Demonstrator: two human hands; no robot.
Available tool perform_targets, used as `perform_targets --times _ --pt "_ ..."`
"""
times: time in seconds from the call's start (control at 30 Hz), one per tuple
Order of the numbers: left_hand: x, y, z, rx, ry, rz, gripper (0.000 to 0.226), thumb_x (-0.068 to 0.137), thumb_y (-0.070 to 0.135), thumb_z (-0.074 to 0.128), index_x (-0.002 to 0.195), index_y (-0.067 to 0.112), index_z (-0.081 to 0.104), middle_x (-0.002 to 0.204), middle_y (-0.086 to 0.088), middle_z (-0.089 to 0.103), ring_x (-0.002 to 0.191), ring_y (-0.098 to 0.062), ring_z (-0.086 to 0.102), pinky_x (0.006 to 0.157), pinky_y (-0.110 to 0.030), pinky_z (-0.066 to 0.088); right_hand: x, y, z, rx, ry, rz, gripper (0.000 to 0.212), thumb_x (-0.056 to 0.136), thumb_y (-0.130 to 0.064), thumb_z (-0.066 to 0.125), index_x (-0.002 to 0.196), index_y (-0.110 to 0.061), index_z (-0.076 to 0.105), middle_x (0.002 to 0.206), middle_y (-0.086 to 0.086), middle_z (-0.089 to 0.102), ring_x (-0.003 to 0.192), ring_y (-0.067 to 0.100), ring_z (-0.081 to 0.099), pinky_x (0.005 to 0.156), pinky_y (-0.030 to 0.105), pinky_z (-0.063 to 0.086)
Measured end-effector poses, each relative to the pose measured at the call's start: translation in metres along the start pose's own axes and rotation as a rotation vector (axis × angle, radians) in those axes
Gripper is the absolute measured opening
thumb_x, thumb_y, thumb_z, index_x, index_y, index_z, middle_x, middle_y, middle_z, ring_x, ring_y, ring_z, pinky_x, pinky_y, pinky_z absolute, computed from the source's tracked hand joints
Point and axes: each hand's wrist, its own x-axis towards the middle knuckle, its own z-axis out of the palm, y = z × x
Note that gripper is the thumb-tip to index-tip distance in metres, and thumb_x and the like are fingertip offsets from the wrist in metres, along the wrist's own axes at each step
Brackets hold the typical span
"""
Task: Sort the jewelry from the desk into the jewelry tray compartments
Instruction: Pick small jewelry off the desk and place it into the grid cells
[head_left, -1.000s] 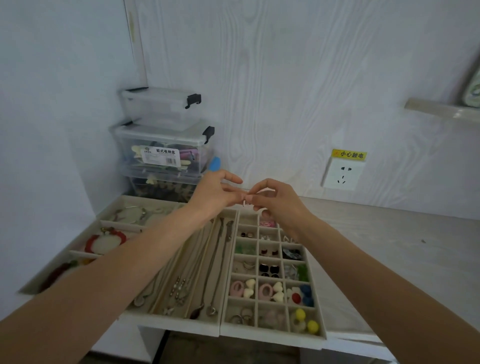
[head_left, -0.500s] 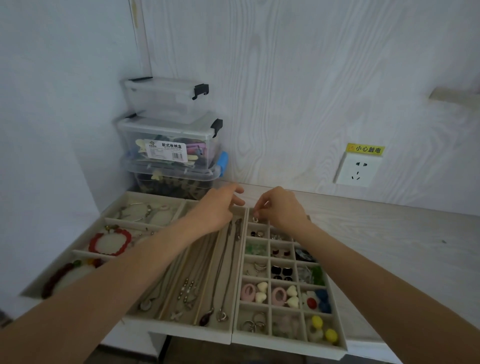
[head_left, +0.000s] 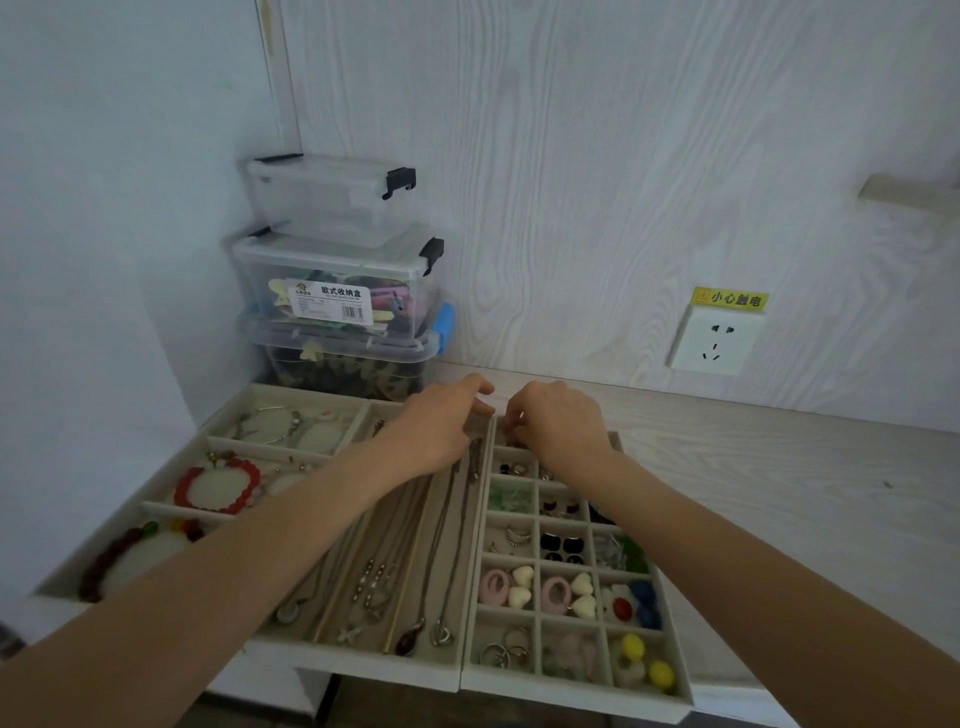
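Three beige jewelry trays lie side by side at the desk's front edge. The bracelet tray (head_left: 221, 418) is on the left, the necklace tray (head_left: 363, 661) in the middle and the grid tray (head_left: 576, 687) of small compartments on the right. My left hand (head_left: 441, 423) rests with relaxed fingers on the far end of the necklace tray. My right hand (head_left: 558, 421) hovers over the grid tray's far left compartment with its fingertips curled down into it. Whether they pinch a small piece is hidden.
Three clear plastic storage boxes (head_left: 332, 291) are stacked in the left corner behind the trays. A wall socket (head_left: 714, 338) sits low on the back wall. The wooden desk (head_left: 779, 493) stretches to the right of the trays.
Both hands came down from mid-air, where they met around a tiny piece. The right hand has lowered to the grid tray's far compartment and the left has settled on the necklace tray.
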Motion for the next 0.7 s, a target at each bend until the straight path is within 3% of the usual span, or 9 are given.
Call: perform_targets --times 0.27,0.43,0.7 --pt "0.003 -0.002 0.002 0.013 -0.002 -0.004 0.065 0.082 -0.007 0.053 0.137 0.022 0.037 0.133 0.004 0.055 0.126 -0.016 0.046 0.105 -0.040 0.040 -0.003 0.011 -0.010 0.056 0.002 0.045 0.017 0.089 -0.016 0.060 0.099 -0.024 0.071 0.103 -0.004 0.069 0.094 0.016 0.064 0.071 0.026 0.046" --pt "0.003 -0.001 0.002 0.015 -0.011 0.003 0.064 0.082 -0.008 0.052 0.137 0.020 0.037 0.133 0.003 0.055 0.125 -0.016 0.048 0.103 -0.039 0.042 -0.002 0.006 -0.002 0.011 -0.029 0.021 0.014 0.088 -0.020 0.062 0.099 -0.025 0.069 0.100 -0.002 0.069 0.089 0.019 0.064 0.071 0.029 0.048" --pt "0.004 -0.001 0.001 0.037 -0.014 -0.002 0.063 0.083 -0.008 0.051 0.138 0.020 0.036 0.135 0.003 0.054 0.126 -0.017 0.046 0.104 -0.037 0.041 -0.001 0.003 0.001 -0.086 0.012 -0.100 0.019 0.092 -0.019 0.056 0.104 -0.027 0.068 0.097 -0.003 0.067 0.084 0.018 0.063 0.063 0.026 0.038"
